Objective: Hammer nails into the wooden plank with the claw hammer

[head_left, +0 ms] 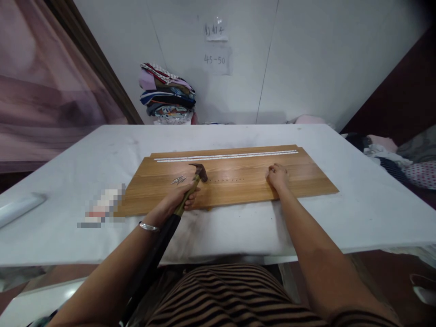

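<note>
My left hand point(184, 197) grips the handle of a claw hammer point(200, 173), whose head is over the wooden board point(235, 195). My right hand point(278, 176) rests on the right part of the board with its fingers curled closed. Whatever they may hold is hidden or too small to make out. Between the hammer head and that hand, a row of small nails point(226, 180) runs along the board. Left of the hammer head lies a little pile of loose nails point(178, 180). Two thin white strips point(225, 156) stretch along the board's far side.
The board lies on a white-covered table point(231, 236). To its left are a blurred-out item point(105, 202) and a clear plastic roll point(22, 206). Folded clothes point(167, 95) are stacked behind the table by the wall, and more cloth point(388, 152) lies at the right.
</note>
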`<state>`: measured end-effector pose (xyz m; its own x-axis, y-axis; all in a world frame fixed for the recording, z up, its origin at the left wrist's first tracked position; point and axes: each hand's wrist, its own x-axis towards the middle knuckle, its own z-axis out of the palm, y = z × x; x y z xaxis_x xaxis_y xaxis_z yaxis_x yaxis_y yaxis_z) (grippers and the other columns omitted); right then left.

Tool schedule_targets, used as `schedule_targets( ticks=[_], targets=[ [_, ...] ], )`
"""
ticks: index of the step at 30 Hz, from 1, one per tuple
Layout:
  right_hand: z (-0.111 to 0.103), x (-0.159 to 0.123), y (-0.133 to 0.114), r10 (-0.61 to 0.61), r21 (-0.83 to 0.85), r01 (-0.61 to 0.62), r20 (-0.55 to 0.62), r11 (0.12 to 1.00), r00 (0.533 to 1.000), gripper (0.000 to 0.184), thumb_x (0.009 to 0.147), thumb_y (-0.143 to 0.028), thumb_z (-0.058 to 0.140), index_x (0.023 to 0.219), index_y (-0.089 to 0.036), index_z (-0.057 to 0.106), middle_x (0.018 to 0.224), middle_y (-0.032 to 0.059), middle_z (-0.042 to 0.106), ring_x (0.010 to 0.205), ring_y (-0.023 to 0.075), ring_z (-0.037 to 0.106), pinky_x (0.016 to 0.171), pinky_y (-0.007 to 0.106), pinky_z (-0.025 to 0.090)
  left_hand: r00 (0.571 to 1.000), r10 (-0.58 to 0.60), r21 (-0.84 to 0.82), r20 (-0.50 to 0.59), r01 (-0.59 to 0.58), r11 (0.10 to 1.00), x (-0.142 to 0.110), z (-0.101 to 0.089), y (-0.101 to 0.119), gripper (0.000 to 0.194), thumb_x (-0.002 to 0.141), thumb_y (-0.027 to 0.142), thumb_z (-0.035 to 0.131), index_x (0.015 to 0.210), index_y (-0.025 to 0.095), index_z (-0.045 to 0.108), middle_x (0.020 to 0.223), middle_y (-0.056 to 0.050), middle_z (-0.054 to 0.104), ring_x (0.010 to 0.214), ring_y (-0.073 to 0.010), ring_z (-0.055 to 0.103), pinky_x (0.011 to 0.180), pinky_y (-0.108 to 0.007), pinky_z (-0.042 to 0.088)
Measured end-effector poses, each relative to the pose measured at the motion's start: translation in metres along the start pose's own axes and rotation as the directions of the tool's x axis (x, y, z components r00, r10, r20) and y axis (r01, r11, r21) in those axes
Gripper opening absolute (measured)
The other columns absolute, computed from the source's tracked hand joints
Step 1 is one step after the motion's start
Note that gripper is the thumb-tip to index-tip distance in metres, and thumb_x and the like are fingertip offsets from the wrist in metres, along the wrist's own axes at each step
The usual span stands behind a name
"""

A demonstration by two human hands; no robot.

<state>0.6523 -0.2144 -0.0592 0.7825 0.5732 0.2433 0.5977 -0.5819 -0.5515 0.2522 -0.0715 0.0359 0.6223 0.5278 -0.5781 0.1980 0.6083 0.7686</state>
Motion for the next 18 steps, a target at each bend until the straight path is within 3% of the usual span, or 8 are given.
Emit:
schedule_targets(
  ticks=[10,18],
  targets=[
    [0.0004,-0.0012,0.0004,0.003,-0.002,-0.003,-0.002,1.000,1.000,0.034,0.090,-0.013,0.050,0.100,-0.022,0.082,0.135,0.0127,0.075,0.130,0.0273,0.059,0.116,0.048,0.036,1.000,-0.026,0.001,-0.004,0.026,1.000,0.0058,-0.0009,0.0003,0.035,0.091,0.048,0.075,0.096,0.019,0.057,0.059,0.009,0.042,0.038,-0.0065,0.036,0.035,-0.017,0.025],
    [0.0039,0.0004,0.0042,-0.004,-0.002,0.004,-0.020,1.000,1.000,0.035,0.089,-0.014,0.050,0.100,-0.021,0.083,0.135,0.0132,0.075,0.131,0.0276,0.059,0.116,0.049,0.036,0.997,-0.024,0.012,-0.073,0.025,1.000,0.0040,0.0051,0.0021,0.035,0.093,0.049,0.072,0.096,0.017,0.059,0.059,0.009,0.043,0.037,-0.0061,0.035,0.033,-0.017,0.025]
  ],
)
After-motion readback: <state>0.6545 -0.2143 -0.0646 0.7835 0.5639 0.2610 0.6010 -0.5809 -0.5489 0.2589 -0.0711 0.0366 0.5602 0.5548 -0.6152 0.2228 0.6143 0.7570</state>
